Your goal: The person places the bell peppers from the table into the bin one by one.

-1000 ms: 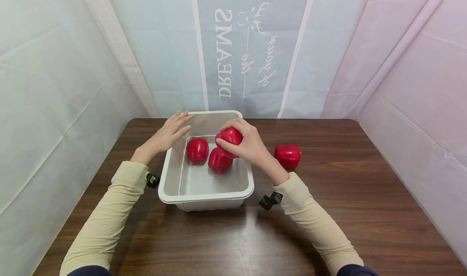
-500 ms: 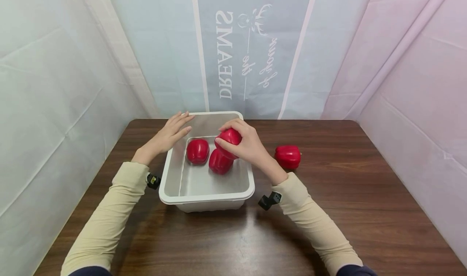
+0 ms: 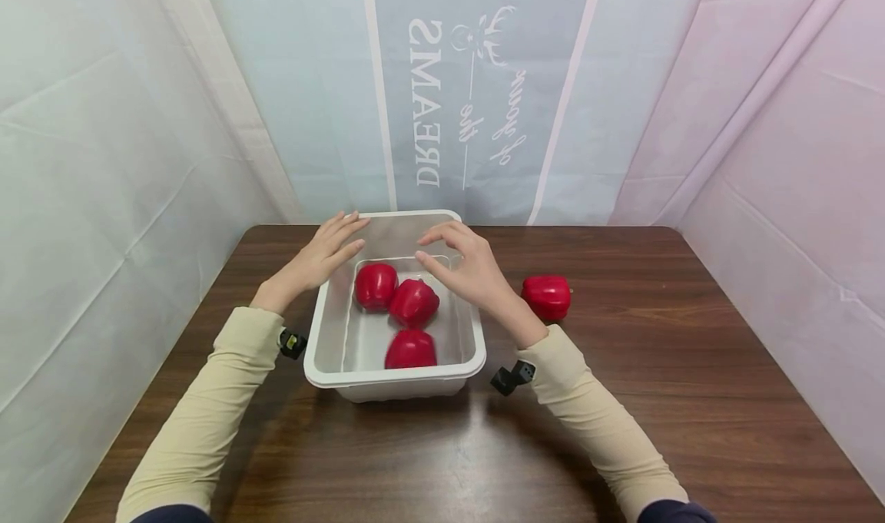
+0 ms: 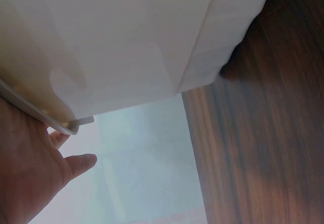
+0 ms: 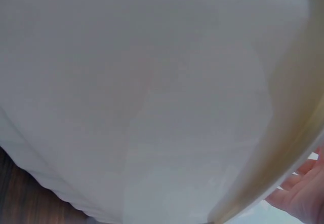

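A white plastic tub point(image 3: 325, 373) holds three red bell peppers: one at the back left point(image 3: 376, 286), a middle pepper point(image 3: 414, 303) and a front pepper point(image 3: 411, 349) near the front wall. Over the tub's right side hovers my right hand point(image 3: 470, 269), thumb and fingers apart with nothing between them. My left hand point(image 3: 314, 256) lies at the left rim with straight fingers reaching over it. In the left wrist view the left hand point(image 4: 35, 168) is right at the rim, its thumb standing away. The right wrist view shows the right hand point(image 5: 304, 191) beyond the rim.
Another red bell pepper point(image 3: 546, 297) lies on the brown wooden table point(image 3: 657, 339), right of the tub and beside the right forearm. A pale printed cloth point(image 3: 484, 108) hangs behind the table, with white cloth on both sides.
My right hand has let go of a bell pepper, which now lies in the tub. One pepper has shifted to the tub's front. The left hand has stayed in place.
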`<state>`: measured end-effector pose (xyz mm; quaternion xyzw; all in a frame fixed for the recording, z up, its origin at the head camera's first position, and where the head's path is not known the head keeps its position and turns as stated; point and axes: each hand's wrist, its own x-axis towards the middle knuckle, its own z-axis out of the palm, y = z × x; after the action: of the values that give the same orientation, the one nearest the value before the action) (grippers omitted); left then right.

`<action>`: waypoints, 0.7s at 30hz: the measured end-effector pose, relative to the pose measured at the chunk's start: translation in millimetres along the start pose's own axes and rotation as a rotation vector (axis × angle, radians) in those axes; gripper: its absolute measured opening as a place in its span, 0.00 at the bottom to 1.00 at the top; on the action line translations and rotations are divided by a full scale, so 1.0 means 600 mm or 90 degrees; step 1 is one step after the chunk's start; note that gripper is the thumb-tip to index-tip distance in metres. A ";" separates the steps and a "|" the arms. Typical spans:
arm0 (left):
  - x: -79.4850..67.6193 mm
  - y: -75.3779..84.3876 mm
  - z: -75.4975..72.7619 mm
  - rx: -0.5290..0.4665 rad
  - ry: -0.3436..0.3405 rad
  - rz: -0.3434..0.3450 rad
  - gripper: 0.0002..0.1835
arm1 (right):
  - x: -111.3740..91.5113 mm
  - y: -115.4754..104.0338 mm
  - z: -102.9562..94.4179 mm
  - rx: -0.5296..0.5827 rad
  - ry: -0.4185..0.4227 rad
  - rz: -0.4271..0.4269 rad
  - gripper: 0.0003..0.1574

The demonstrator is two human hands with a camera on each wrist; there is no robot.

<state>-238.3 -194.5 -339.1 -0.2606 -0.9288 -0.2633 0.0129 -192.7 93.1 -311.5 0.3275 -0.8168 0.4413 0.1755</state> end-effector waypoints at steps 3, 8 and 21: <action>0.000 0.001 0.001 0.001 0.002 0.001 0.31 | -0.004 0.005 -0.003 0.006 0.009 0.001 0.12; -0.002 0.003 0.000 0.001 0.000 -0.006 0.31 | -0.009 0.013 -0.010 0.013 0.026 -0.001 0.12; -0.005 0.003 0.004 0.004 0.002 -0.011 0.31 | -0.019 0.023 -0.025 0.001 0.041 -0.001 0.11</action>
<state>-234.6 -193.3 -341.0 -0.2521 -0.9318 -0.2608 0.0130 -194.0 115.4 -318.3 0.3142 -0.8100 0.4522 0.2015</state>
